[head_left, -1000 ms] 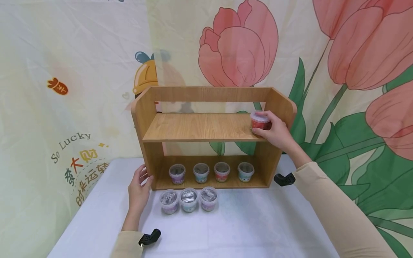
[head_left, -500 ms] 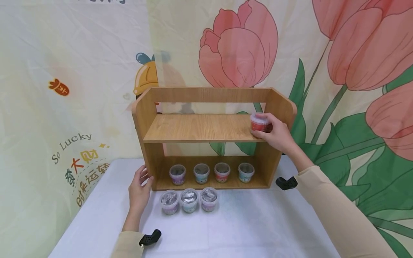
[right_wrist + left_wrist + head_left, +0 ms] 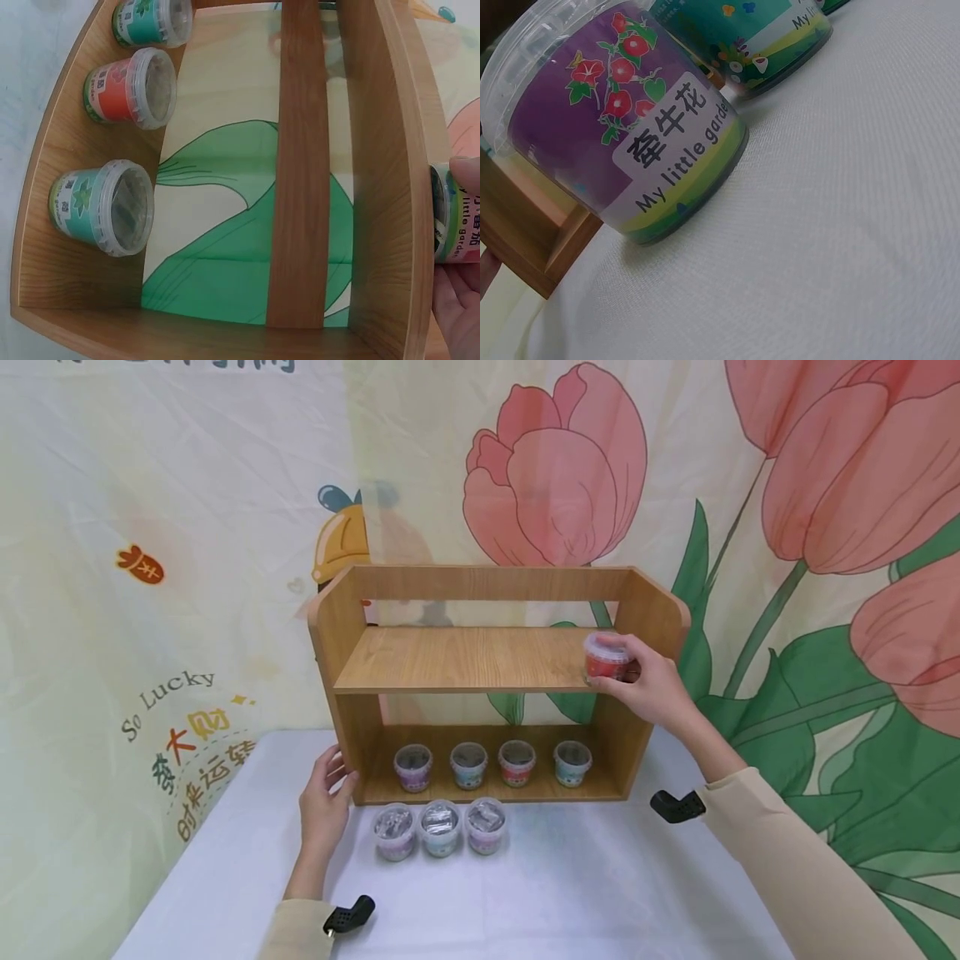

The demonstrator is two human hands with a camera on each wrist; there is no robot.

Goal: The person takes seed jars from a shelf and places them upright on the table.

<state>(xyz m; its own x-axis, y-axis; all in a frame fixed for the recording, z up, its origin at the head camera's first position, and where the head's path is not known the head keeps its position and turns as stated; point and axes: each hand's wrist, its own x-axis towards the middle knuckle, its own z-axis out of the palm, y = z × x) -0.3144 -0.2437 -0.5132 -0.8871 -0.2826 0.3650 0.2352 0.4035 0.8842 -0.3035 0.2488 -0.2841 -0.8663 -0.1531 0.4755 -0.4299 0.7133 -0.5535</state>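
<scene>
My right hand [image 3: 651, 681] pinches a small plastic tub with a red label and clear lid [image 3: 606, 658] between thumb and fingers. It is at the right end of the upper shelf [image 3: 465, 660], overlapping the front edge in the head view. In the right wrist view, this tub [image 3: 459, 214] shows its base just past the shelf board's edge. My left hand [image 3: 324, 802] rests with loosely bent fingers against the lower left side of the wooden two-tier rack [image 3: 491, 581]. Nearby on the table, a purple tub [image 3: 622, 127] fills much of the left wrist view.
Several lidded tubs [image 3: 469, 766] stand in a row on the lower shelf. In front of the rack, three more tubs [image 3: 440, 828] line up on the white-covered table [image 3: 570, 885]. A tulip-printed cloth [image 3: 555, 468] hangs behind.
My right hand has moved the red tub slightly forward and down in the head view, toward the upper shelf's front edge. The left hand has stayed at the rack's side.
</scene>
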